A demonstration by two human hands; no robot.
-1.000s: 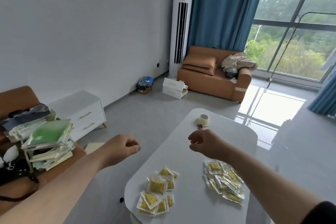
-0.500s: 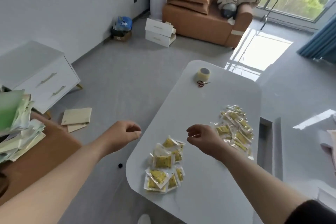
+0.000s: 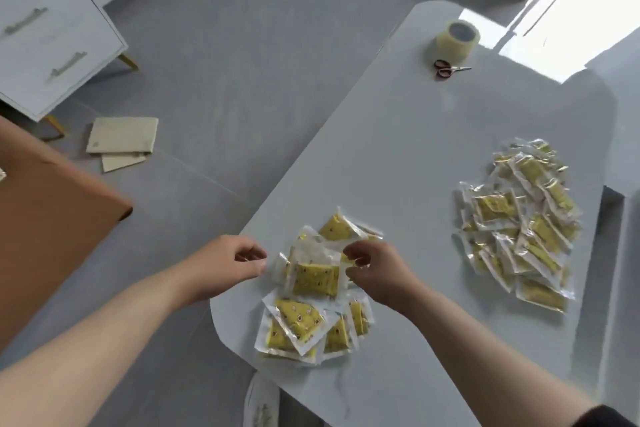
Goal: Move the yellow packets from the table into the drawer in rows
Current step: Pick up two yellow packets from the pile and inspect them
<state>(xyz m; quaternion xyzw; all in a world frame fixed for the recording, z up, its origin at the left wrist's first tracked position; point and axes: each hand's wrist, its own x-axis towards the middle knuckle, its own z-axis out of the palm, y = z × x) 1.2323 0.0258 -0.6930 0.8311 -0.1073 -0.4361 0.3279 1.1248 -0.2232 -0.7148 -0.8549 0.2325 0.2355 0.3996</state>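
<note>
Two heaps of yellow packets in clear wrappers lie on the white table. The near heap sits by the table's front left edge; the larger far heap is towards the right edge. My left hand hovers at the near heap's left side with its fingers loosely curled and nothing in them. My right hand is over that heap's right side, fingertips curled at a packet's clear edge; a grip is not plain. A narrow recess runs along the table's right side.
A roll of clear tape and small scissors lie at the table's far end. A white cabinet with two shut drawers stands at the far left, cardboard pieces on the floor, brown furniture at the left.
The view has tipped down onto the table. Both hands have come down and together, from above the table to either side of the near heap.
</note>
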